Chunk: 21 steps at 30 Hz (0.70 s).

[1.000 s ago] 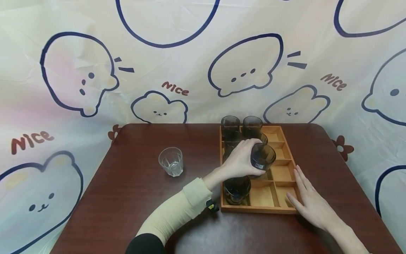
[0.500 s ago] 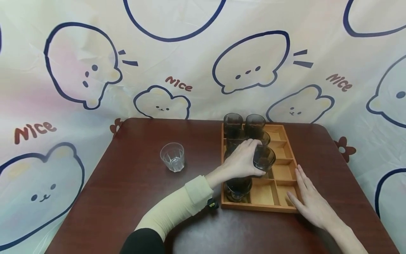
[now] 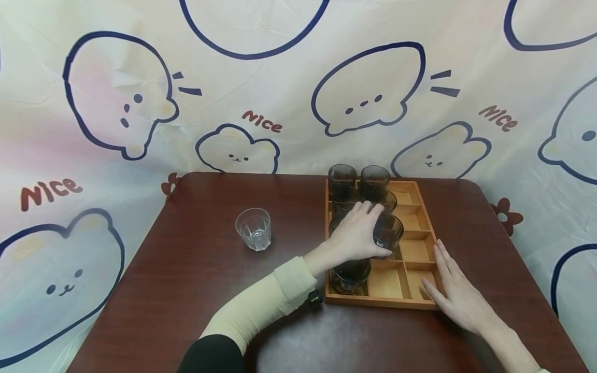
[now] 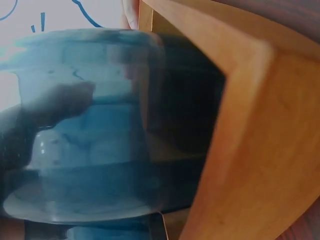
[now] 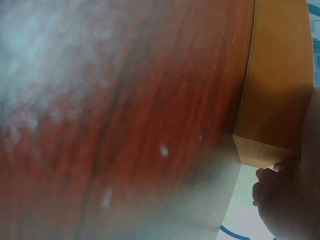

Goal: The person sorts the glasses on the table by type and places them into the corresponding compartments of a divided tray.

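In the head view my left hand (image 3: 356, 233) reaches over a divided wooden tray (image 3: 382, 301) and grips a dark tinted glass (image 3: 391, 230) by its side. That glass sits over the middle column of compartments; its base is partly hidden. Another dark glass (image 3: 351, 273) stands in the front-left compartment under my wrist, and it fills much of the left wrist view beside the tray's wall (image 4: 280, 110). Several more occupy the rear compartments, including a back-left glass (image 3: 342, 181), some partly covered by my hand. My right hand (image 3: 462, 295) rests along the tray's right side, fingers straight.
A clear faceted glass (image 3: 254, 229) stands alone on the brown table (image 3: 200, 269), left of the tray. Compartments in the right column, such as the front-right one (image 3: 420, 284), hold nothing. A cartoon-printed cloth (image 3: 289, 93) hangs behind the table.
The held glass has come down slightly into the tray's middle column, with my left hand around it. My right hand stays at the tray's side. The head view has shifted a little.
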Each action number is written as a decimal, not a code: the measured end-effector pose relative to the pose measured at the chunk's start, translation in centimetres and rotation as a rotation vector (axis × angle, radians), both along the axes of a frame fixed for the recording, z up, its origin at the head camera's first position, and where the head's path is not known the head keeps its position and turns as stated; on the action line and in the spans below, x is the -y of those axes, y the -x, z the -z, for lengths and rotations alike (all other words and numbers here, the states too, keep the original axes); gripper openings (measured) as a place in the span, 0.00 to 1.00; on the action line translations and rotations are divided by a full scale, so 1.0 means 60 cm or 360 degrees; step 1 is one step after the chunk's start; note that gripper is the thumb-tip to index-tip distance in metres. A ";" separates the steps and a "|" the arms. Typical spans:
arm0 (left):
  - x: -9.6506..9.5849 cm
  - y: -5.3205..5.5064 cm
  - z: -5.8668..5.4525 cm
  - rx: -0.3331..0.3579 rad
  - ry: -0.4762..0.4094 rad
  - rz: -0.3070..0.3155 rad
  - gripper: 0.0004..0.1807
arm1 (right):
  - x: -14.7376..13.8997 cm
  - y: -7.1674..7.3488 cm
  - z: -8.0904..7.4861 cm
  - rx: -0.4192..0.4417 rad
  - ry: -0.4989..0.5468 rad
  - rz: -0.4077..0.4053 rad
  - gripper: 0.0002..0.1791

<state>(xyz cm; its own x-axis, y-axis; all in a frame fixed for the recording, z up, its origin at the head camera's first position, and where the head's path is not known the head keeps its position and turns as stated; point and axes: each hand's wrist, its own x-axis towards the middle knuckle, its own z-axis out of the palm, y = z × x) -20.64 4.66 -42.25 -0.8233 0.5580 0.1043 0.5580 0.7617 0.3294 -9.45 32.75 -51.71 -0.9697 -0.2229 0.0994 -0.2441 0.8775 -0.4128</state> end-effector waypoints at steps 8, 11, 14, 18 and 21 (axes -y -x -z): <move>-0.011 0.002 -0.007 -0.0040 0.0235 -0.0010 0.59 | 0.000 0.002 -0.002 0.0019 0.0006 0.0003 0.53; -0.014 0.002 -0.010 -0.0062 0.0278 0.0010 0.60 | -0.001 0.003 -0.002 0.0026 0.0008 0.0008 0.53; -0.015 0.000 -0.012 -0.0074 0.0303 0.0026 0.60 | -0.001 0.003 0.000 0.0033 0.0008 0.0009 0.54; -0.014 -0.003 -0.015 -0.0083 0.0312 0.0042 0.60 | -0.001 0.003 0.001 0.0027 0.0008 0.0007 0.54; -0.010 -0.004 -0.017 -0.0080 0.0288 0.0059 0.58 | -0.001 0.003 0.001 0.0007 0.0008 -0.0002 0.53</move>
<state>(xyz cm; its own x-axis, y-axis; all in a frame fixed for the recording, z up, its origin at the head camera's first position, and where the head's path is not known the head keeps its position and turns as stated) -20.41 5.27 -41.23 -0.7982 0.6010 0.0403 0.5989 0.7847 0.1600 -9.61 32.79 -51.76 -0.9699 -0.2238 0.0961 -0.2434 0.8751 -0.4182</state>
